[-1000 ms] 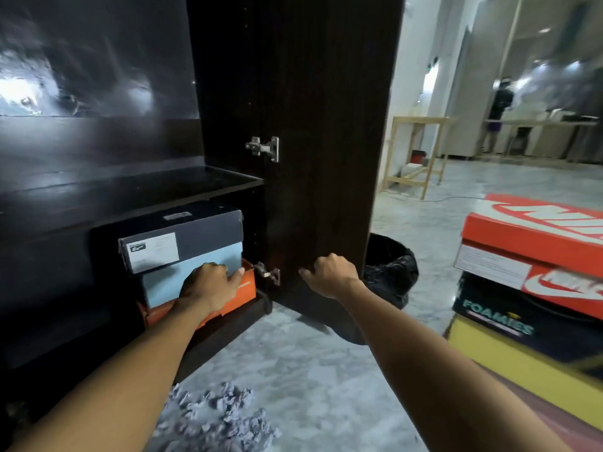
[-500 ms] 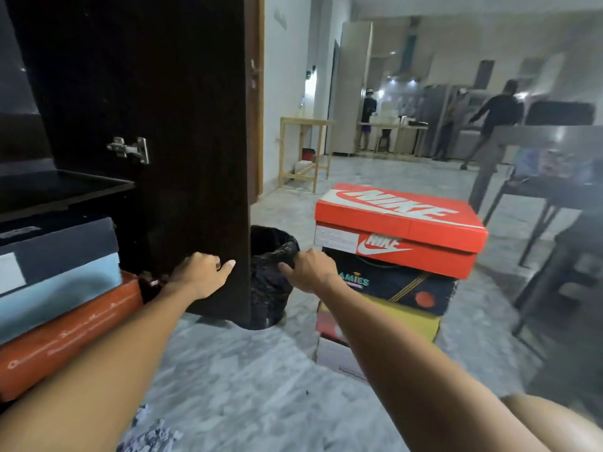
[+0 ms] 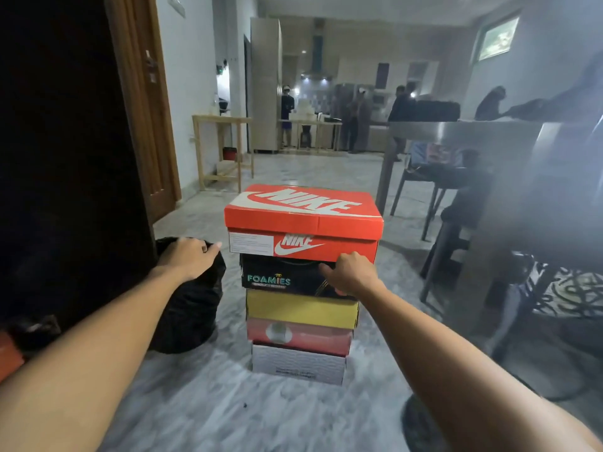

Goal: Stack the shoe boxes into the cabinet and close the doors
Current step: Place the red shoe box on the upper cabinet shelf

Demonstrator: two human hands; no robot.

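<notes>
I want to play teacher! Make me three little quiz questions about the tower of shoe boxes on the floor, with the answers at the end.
1. How many shoe boxes are in the tower?
2. True or false: the black Foamies box is at the very bottom.
3. Which box is on top? A) yellow box B) orange Nike box C) white box

Key
1. Five: orange Nike, black Foamies, yellow, red box, white.
2. False: it sits second from the top, and the white box is on the floor.
3. B. The right hand reaches just below its front corner, and the left hand is beside the tower near the black bin bag.
</notes>
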